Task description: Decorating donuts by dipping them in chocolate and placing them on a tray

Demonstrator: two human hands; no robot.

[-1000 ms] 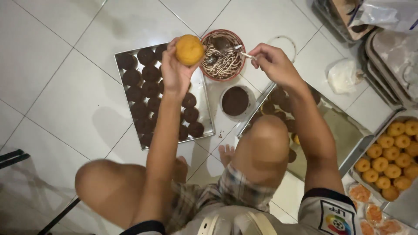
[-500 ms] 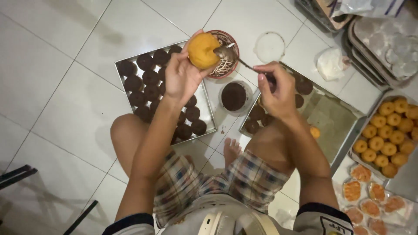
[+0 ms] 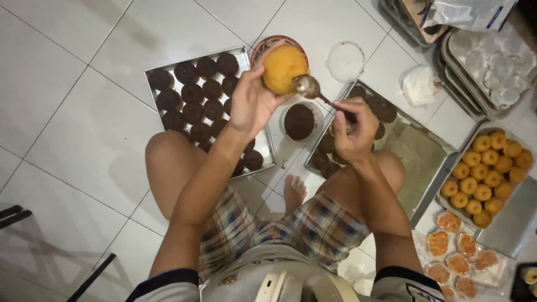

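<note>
With the left hand (image 3: 251, 100) clamped on the round orange bun (image 3: 282, 68) and the right hand's (image 3: 352, 128) grip pinching the metal spoon (image 3: 309, 86) against it, a slip could likely spill coating onto the white tiled floor (image 3: 67, 84).

View: single, head-worn camera. Position: above seated person, looking almost straight down over chest and lap. Facing: white tiled floor (image 3: 67, 72) ahead of knees. Range: near; forearms fill centre, left hand (image 3: 251, 103) and right hand (image 3: 352, 131) roughly at mid-frame, raised toward lens. Coverage: tray of dark cakes (image 3: 154, 72) upper left, second metal tray (image 3: 414, 151) right of centre, tray of orange cakes (image 3: 517, 215) at right edge, cropped. Lower edge: shirt, plaid shorts. Second view: nil; overlap not applicable.
</note>
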